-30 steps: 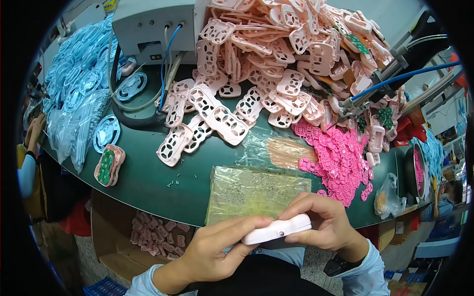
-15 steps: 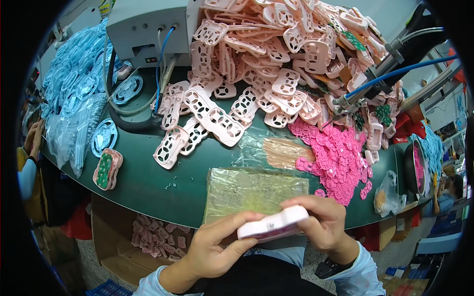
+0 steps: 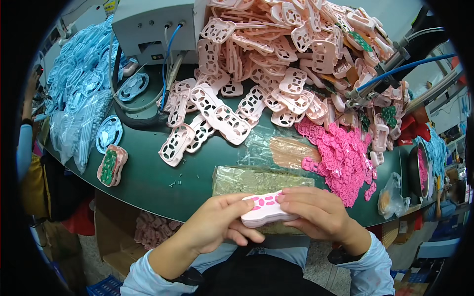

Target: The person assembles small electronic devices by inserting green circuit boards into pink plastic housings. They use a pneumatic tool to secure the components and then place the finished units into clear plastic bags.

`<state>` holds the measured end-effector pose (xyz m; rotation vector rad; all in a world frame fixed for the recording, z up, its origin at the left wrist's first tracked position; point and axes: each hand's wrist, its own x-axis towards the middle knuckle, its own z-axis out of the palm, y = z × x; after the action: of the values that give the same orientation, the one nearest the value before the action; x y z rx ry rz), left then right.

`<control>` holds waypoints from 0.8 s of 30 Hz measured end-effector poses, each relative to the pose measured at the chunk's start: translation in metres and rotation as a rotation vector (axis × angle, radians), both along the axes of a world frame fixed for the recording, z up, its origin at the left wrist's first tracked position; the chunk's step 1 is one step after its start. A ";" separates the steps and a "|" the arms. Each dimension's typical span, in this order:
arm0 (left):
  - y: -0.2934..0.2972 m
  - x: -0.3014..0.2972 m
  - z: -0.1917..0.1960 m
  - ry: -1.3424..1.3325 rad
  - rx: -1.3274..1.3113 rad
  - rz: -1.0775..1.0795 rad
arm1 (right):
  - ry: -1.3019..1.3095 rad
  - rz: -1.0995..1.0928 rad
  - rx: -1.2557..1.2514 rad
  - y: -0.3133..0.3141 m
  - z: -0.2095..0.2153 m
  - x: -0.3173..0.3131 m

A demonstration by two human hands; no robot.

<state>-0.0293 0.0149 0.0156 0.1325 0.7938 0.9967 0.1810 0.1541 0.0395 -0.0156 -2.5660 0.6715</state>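
Observation:
Over the front edge of the bench I hold a pale pink toy controller [image 3: 261, 217] with bright pink buttons facing up. My left hand [image 3: 210, 222] pinches its left end, thumb on top and some fingers loosely spread below. Around the right end closes my right hand [image 3: 321, 214], its fingers lying across the button face. Beneath and behind the controller lies a yellowish, film-wrapped slab [image 3: 237, 182]. To the left, an open controller half with a green circuit board [image 3: 108, 167] rests on the green bench top [image 3: 148, 182].
A high pile of pale pink shells [image 3: 252, 54] fills the back, beside a grey machine box [image 3: 153, 34]. Pink button pads [image 3: 340, 163] heap at right; light blue parts [image 3: 79, 79] at left. Small screws [image 3: 175, 183] lie loose. A cardboard box [image 3: 116, 222] of pink pieces sits below.
The controller has turned from edge-on to button face up and come slightly lower. My right fingers now lie over its top, and several left fingers have loosened underneath. The view has shifted slightly.

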 end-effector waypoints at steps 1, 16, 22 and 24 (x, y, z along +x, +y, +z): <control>-0.005 0.002 0.005 0.581 0.224 0.028 | -0.004 -0.012 -0.021 -0.001 -0.008 0.000; 0.005 0.016 -0.002 1.434 0.734 -0.060 | -0.117 -0.239 -0.327 -0.009 -0.032 0.010; 0.022 0.014 -0.011 1.691 0.780 -0.044 | 0.320 -0.648 0.101 0.040 0.023 0.015; 0.023 0.024 -0.013 1.677 1.000 0.023 | 0.733 -0.773 -0.060 0.071 0.079 0.004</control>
<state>-0.0056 0.0379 0.0028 2.0112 1.6654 1.0922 0.1854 0.2250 0.1185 -0.6235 -1.6379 0.3462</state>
